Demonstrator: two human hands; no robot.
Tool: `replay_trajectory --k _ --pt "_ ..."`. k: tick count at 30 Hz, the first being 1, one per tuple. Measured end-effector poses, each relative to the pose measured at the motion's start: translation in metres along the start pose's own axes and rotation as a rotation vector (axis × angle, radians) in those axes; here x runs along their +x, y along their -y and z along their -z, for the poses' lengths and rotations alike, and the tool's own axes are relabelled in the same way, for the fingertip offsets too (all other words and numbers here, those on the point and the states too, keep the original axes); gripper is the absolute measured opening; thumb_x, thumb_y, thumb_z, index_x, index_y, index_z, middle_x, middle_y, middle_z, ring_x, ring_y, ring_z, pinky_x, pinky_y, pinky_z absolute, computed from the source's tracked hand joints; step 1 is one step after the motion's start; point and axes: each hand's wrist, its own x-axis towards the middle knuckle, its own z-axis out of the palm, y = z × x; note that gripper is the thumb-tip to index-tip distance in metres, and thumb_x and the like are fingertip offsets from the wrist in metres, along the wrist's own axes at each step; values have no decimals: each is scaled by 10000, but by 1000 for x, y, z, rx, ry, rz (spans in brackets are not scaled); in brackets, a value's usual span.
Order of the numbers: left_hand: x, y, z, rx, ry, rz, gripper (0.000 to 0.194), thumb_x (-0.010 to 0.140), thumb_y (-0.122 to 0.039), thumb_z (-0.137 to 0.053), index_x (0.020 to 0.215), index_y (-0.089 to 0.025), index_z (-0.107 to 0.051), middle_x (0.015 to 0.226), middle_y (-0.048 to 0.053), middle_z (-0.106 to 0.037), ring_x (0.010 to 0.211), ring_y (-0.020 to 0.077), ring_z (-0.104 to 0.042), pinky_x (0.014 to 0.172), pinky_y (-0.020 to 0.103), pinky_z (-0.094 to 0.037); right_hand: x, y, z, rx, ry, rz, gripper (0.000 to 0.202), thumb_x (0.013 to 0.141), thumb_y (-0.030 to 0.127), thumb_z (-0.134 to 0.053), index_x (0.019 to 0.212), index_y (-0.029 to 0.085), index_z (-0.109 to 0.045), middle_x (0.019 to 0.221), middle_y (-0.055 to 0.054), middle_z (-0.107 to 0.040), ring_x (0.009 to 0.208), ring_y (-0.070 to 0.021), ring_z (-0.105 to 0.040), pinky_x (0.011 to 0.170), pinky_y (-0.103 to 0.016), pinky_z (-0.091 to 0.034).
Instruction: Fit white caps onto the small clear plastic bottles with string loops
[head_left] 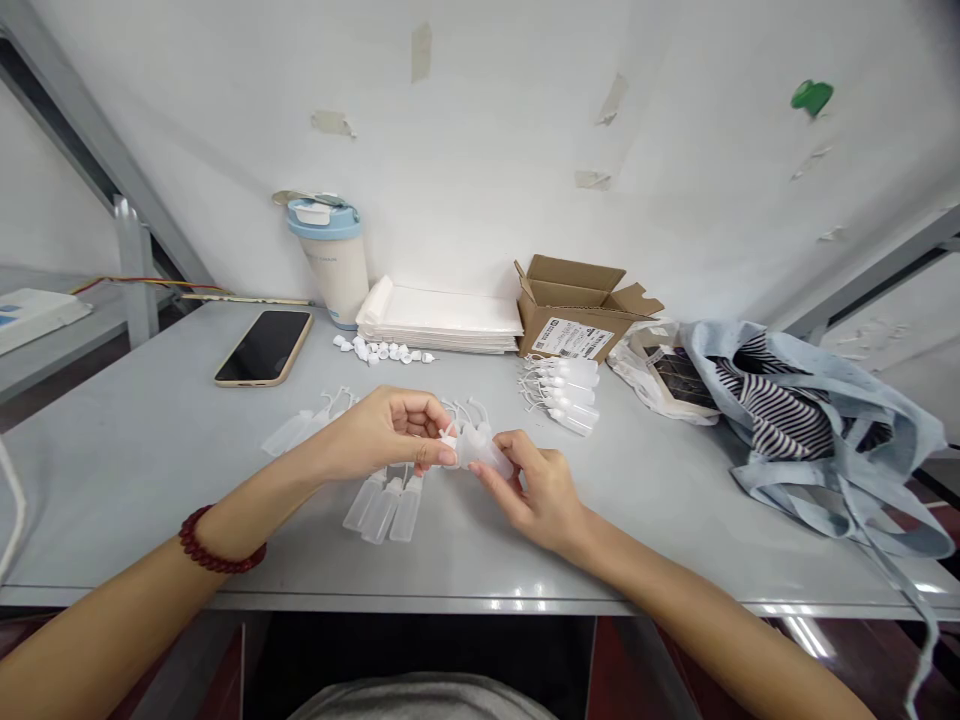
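Observation:
Small translucent plastic squeeze bottles with white tops and thin strings lie about on the grey table. Between my hands is one such squeeze bottle (491,458), lying sideways. My right hand (544,495) closes its thumb and fingers on the body. My left hand (405,435) pinches a white cap (448,440) at the other end; whether it is seated on the neck I cannot tell. Below my left hand lie several bottles (384,508). More bottles (289,432) are partly hidden behind my left forearm, and another group (566,392) lies right of centre.
Loose white caps (382,351) lie before a stack of white sheets or envelopes (450,318). Around them are a phone (264,348), a lidded tumbler (334,265), an open cardboard box (574,315), a plastic bag (637,375) and a blue cloth bag (810,430).

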Motion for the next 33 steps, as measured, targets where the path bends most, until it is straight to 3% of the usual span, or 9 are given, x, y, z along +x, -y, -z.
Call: replay_trajectory --k 8,12,18,23,33 --pt "1 5 -12 79 -159 -39 266 648 -383 -764 769 -174 -650 655 -3 -617 553 121 -560 516 235 -474 0 -2 -4 -65 25 -6 190 877 369 -506 858 191 -441 507 72 -499 352 -55 -396 398 -171 -253" --pt "2 6 -13 57 -133 -46 262 656 -380 -761 775 -173 -654 662 -3 -621 552 118 -555 528 239 -474 -1 -2 -5 -150 -17 72 193 895 369 -490 865 181 -458 474 76 -489 342 -65 -396 409 -187 -267" --pt "3 8 -15 45 -106 -40 247 678 -381 -749 750 -166 -651 644 -8 -619 537 111 -566 541 241 -490 -1 -8 -6 -445 -107 309 224 945 309 -421 796 166 -507 534 0 -548 413 -100 -442 454 -254 -263" --pt "3 8 -15 -1 -85 -22 251 672 -380 -754 713 -161 -636 582 -8 -616 508 122 -574 498 243 -487 -2 -10 -4 -472 -102 409 176 950 249 -438 860 140 -542 548 -1 -518 442 -105 -441 462 -274 -250" --pt "3 12 -12 -77 -47 -36 193 683 -303 -761 789 -177 -660 662 -6 -665 576 118 -603 560 228 -505 -1 -3 -3 -268 -37 194 334 968 415 -372 907 128 -530 518 12 -565 389 -87 -455 439 -211 -285"
